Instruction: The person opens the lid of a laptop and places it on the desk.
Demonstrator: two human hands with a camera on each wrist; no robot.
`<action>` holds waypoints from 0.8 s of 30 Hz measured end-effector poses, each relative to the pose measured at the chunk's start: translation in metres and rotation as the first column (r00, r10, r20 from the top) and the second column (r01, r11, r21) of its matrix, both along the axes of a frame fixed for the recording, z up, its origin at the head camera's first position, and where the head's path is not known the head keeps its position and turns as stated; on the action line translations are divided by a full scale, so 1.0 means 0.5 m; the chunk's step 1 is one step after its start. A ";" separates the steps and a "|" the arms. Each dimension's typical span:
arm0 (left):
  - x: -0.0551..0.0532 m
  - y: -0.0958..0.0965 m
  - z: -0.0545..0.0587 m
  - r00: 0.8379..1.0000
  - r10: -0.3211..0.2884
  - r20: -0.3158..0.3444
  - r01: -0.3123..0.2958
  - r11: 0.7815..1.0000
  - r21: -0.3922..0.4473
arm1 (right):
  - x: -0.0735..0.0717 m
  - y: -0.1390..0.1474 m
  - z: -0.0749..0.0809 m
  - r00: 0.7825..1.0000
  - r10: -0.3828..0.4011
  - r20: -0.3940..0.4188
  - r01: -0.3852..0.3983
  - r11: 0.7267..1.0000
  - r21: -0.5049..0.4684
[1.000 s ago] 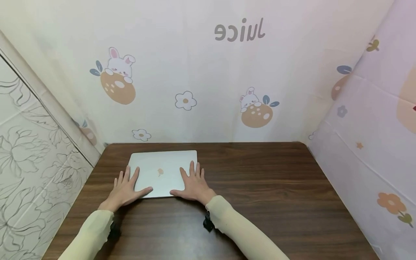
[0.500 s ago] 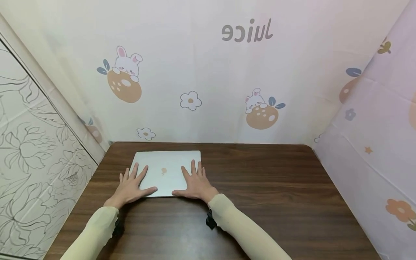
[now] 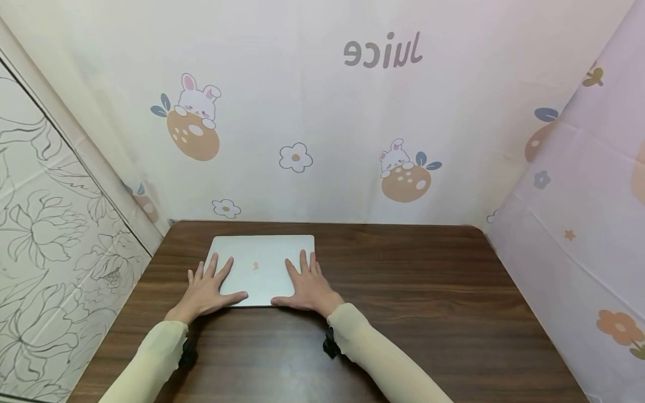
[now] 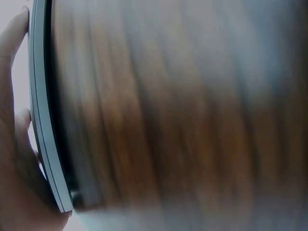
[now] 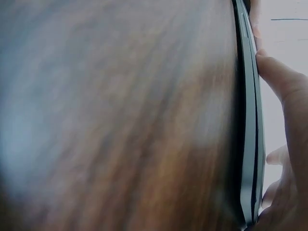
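A closed silver laptop (image 3: pixel 259 280) lies flat at the back left of the wooden table, a small logo mark in the middle of its lid. My left hand (image 3: pixel 204 296) rests on its left front corner, fingers spread and thumb along the front edge. Mirroring it, my right hand (image 3: pixel 308 295) covers the right front corner with straight, spread fingers. In the left wrist view the laptop's front edge (image 4: pixel 43 110) runs beside the left hand (image 4: pixel 19 178). The right wrist view shows that edge (image 5: pixel 250 139) with the right thumb (image 5: pixel 276 74) against it.
The dark wood-grain table (image 3: pixel 418 313) extends to the right and toward the front. Behind it hangs a printed curtain (image 3: pixel 332 112) with bunnies and flowers. More patterned cloth (image 3: pixel 564 268) borders the right side, and a floral-line panel (image 3: pixel 55 268) borders the left.
The head view has shifted slightly. My left hand has moved a little farther onto the lid. In the last half second, laptop and both hands have slid slightly right.
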State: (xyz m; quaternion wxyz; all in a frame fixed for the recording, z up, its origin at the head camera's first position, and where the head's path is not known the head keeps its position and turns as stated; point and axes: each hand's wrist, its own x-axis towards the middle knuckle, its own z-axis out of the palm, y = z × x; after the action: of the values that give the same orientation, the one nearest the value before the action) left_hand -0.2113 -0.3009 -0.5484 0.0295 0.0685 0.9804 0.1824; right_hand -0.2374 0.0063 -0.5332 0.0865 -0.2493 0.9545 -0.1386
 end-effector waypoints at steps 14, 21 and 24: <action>0.002 0.035 0.004 1.000 -0.014 -0.001 0.014 1.000 -0.004 | 0.011 0.036 0.007 1.000 -0.010 0.014 0.011 1.000 -0.014; 0.005 0.057 0.005 1.000 -0.015 -0.006 0.015 1.000 0.000 | 0.013 0.054 0.005 1.000 -0.012 0.003 0.012 1.000 -0.003; 0.007 0.066 0.008 1.000 -0.015 -0.009 0.015 1.000 -0.004 | 0.013 0.064 0.003 1.000 -0.020 -0.003 0.020 1.000 0.007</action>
State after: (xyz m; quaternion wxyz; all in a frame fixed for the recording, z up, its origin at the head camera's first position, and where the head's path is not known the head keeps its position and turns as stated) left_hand -0.2080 -0.2677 -0.5444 0.0267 0.0769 0.9803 0.1800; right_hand -0.2308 0.0381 -0.5316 0.0847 -0.2397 0.9575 -0.1360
